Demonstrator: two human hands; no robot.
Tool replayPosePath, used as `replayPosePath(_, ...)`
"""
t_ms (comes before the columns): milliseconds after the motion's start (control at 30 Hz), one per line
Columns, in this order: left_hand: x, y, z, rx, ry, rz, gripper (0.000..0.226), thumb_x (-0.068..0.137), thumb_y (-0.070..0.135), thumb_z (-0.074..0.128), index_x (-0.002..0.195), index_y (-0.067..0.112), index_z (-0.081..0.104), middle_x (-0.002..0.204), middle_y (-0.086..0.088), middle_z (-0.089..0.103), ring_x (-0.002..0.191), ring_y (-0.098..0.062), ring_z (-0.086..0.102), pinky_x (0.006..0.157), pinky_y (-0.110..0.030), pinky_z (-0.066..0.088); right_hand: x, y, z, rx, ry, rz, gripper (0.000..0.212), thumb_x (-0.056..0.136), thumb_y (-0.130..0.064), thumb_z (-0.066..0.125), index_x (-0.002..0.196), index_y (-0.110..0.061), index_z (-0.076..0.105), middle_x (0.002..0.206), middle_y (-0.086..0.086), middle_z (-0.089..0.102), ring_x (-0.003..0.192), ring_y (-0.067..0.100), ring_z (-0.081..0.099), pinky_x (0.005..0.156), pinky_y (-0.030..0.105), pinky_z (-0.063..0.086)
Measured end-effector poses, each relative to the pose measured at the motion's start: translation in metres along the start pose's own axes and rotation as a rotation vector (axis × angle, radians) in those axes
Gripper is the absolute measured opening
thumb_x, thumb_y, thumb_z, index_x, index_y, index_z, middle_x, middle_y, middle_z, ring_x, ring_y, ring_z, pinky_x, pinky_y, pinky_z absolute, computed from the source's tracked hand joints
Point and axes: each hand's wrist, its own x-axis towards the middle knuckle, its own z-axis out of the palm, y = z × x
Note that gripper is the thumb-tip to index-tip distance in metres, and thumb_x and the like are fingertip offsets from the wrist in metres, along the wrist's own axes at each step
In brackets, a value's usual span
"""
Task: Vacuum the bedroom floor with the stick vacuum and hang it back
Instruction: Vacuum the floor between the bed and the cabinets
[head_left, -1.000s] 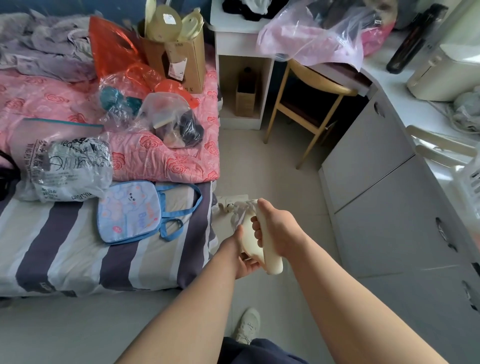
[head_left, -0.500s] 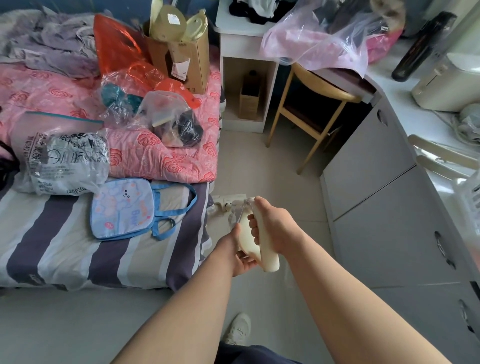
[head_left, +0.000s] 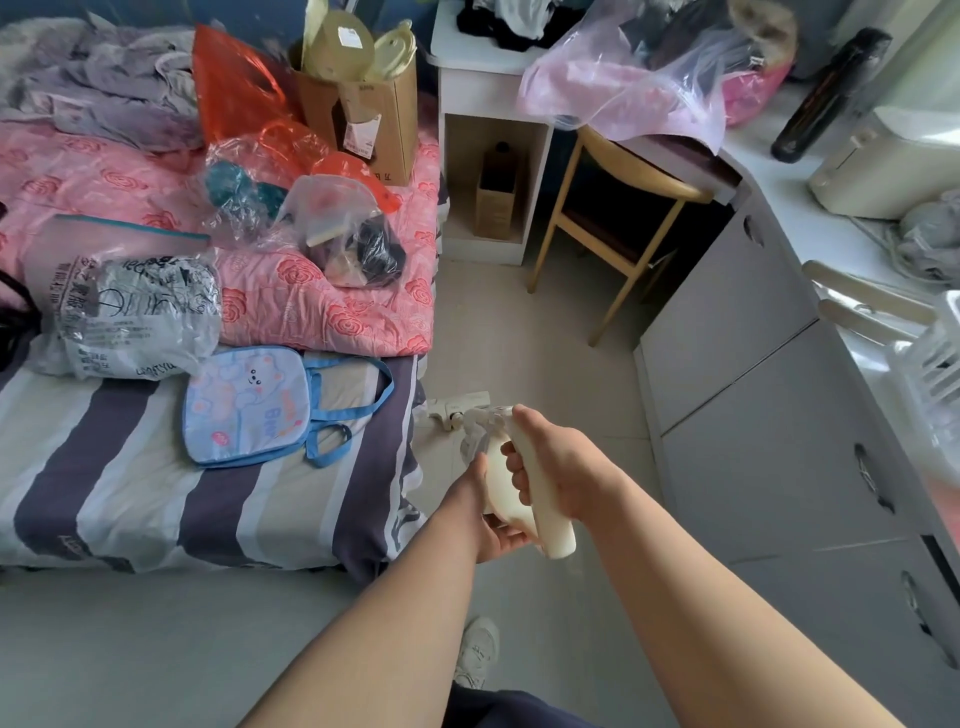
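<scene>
The cream stick vacuum points down and away from me over the tiled floor. My right hand grips its handle from the right, fingers curled around it. My left hand holds the body of the vacuum from below and the left. The floor head lies on the tiles right beside the bed's edge, partly hidden by the vacuum body and my hands. The tube between handle and head is mostly hidden.
The bed at the left carries bags, a cardboard box and a blue tote. A wooden chair and a white nightstand stand ahead. Grey cabinets line the right. My shoe is on the floor below.
The view has shifted slightly; my hands and the vacuum stay in nearly the same place, with the floor head still by the bed's edge.
</scene>
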Motion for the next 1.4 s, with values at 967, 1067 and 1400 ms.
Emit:
replayPosePath(967, -0.069, -0.080, -0.117, 0.096, -0.061, -0.049, 0.049, 0.096, 0.052, 0.053, 0.111, 0.006, 0.059, 0.107, -0.024, 0.062, 0.090, -0.036, 0.065, 0.087, -0.059, 0.051, -0.120, 0.097, 0.061, 0.035, 0.146, -0.004, 0.037, 0.090, -0.039, 0.055, 0.081, -0.004, 0.064, 0.061, 0.004, 0.051, 0.045, 0.018, 0.043, 0.048, 0.023, 0.035)
replayPosePath(1067, -0.073, -0.087, -0.121, 0.116, -0.070, -0.046, 0.048, 0.096, 0.052, 0.052, 0.104, 0.005, 0.059, 0.105, -0.023, 0.063, 0.091, -0.036, 0.064, 0.090, -0.059, 0.050, -0.127, 0.104, 0.061, 0.036, 0.154, -0.007, 0.037, 0.091, -0.038, 0.055, 0.080, -0.004, 0.063, 0.061, 0.004, 0.051, 0.045, 0.018, 0.043, 0.048, 0.024, 0.035)
replayPosePath(1400, -0.078, -0.140, -0.105, 0.160, -0.052, -0.035, 0.053, 0.096, 0.055, 0.049, 0.097, 0.003, 0.060, 0.096, -0.021, 0.065, 0.086, -0.034, 0.064, 0.093, -0.058, 0.050, -0.151, 0.132, 0.023, 0.007, 0.197, 0.003, 0.033, 0.089, -0.035, 0.056, 0.079, -0.005, 0.062, 0.057, 0.003, 0.051, 0.044, 0.018, 0.043, 0.048, 0.024, 0.035)
